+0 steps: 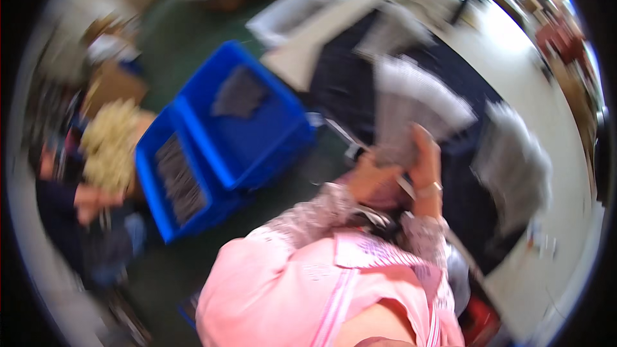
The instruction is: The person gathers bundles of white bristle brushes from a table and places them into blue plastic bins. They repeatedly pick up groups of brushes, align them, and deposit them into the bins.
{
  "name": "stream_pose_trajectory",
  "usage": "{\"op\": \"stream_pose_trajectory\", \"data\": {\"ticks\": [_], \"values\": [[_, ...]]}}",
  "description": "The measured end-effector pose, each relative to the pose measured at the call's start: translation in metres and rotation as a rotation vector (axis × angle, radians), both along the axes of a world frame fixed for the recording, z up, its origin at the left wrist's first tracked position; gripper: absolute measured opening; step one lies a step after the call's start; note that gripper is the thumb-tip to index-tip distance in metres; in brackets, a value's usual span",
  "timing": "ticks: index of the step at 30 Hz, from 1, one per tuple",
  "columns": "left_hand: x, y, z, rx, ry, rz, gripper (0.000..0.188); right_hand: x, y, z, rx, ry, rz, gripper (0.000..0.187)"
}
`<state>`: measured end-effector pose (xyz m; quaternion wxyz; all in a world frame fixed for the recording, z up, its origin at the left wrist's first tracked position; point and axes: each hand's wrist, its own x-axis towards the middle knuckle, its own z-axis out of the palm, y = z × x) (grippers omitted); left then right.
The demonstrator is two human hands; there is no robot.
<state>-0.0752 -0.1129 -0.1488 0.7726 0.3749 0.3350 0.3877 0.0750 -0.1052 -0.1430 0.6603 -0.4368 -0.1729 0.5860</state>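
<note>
My left hand [373,177] and my right hand [425,164] are close together in front of my body, at the near edge of a dark work mat. Between them is a small greyish bundle [396,154], blurred by motion; its kind cannot be made out. The left fingers close round its near side. The right hand is upright along its other side, with a band [429,189] at the wrist. Just beyond the hands lies a fanned stack of thin whitish, clear-looking pieces [421,93] on the dark mat [453,177].
Another whitish stack [514,160] lies to the right, and a third [395,31] farther back. Two blue bins [276,154] with dark grey pieces stand on the left. Beyond is a white bin [283,22]. Another person's hand [93,202] is at far left by a pale yellow pile [112,144].
</note>
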Motion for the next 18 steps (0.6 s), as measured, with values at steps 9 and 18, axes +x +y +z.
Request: {"op": "stream_pose_trajectory", "data": {"ticks": [9,18], "values": [[0.016,-0.013,0.001,-0.163,-0.103,-0.049,0.032,0.01,-0.017,0.005,0.004,0.111,-0.105,0.01],[0.015,-0.011,-0.005,-0.209,-0.126,-0.129,0.033,0.006,-0.015,0.016,0.003,0.192,-0.163,0.011]]}}
